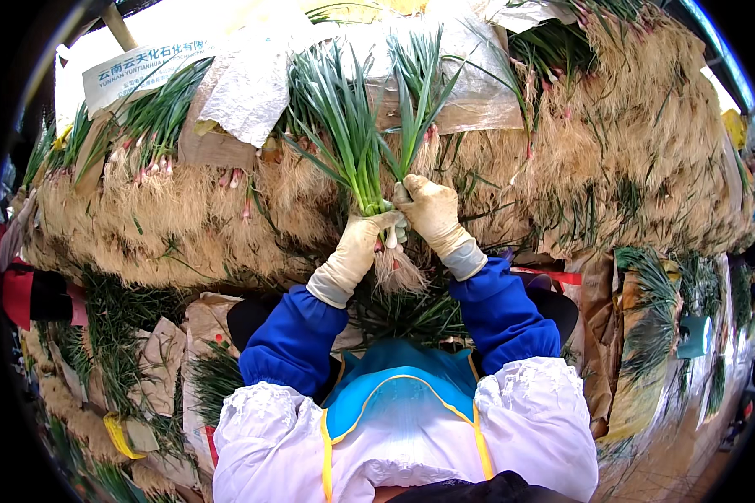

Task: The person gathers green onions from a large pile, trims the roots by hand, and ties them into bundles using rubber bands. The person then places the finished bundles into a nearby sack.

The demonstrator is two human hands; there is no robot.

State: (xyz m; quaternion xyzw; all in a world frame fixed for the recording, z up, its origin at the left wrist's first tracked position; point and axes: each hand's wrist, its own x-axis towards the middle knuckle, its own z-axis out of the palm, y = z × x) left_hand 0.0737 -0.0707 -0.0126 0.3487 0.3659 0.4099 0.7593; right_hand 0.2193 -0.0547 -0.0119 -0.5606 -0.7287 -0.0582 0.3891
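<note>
My left hand (357,244), in a cream glove, grips a bunch of green garlic plants (351,135) near the base of the stems. Its leaves point away from me, and small pale bulbs (391,239) with long fibrous roots (397,273) hang below the glove. Close beside it, my right hand (433,212), gloved alike, has its fingers closed around the lower stem of a smaller plant (409,135). That plant's lower end is hidden by the gloves. Both hands are in front of the root-covered face of a large heap of garlic plants (642,144).
Woven sacks (245,82) and a printed white sack (145,69) cover parts of the heap. Loose greens (123,339) lie on the ground at left. On the right are brown sacking (598,320), another bunch (651,320) and a teal container (693,337).
</note>
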